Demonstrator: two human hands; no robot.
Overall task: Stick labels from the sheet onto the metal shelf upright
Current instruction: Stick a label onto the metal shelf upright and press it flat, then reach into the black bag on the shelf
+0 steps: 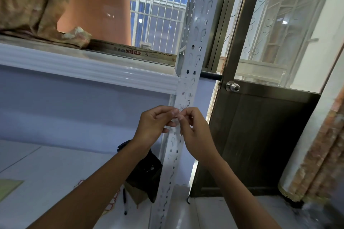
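Our left hand (154, 122) and right hand (193, 132) pinch a pale label (177, 114) at the white slotted metal upright (195, 33); likely aligning it.

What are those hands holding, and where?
The left hand and right hand pinch something tiny and pale, probably a label, before the metal upright; which part is unclear.

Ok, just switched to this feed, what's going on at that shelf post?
A person holds both hands up in front of the white perforated metal upright. The left hand and right hand meet, fingers pinching what looks like a small pale label against it, though it is too small to be sure. Just above, part of the upright looks papered over.
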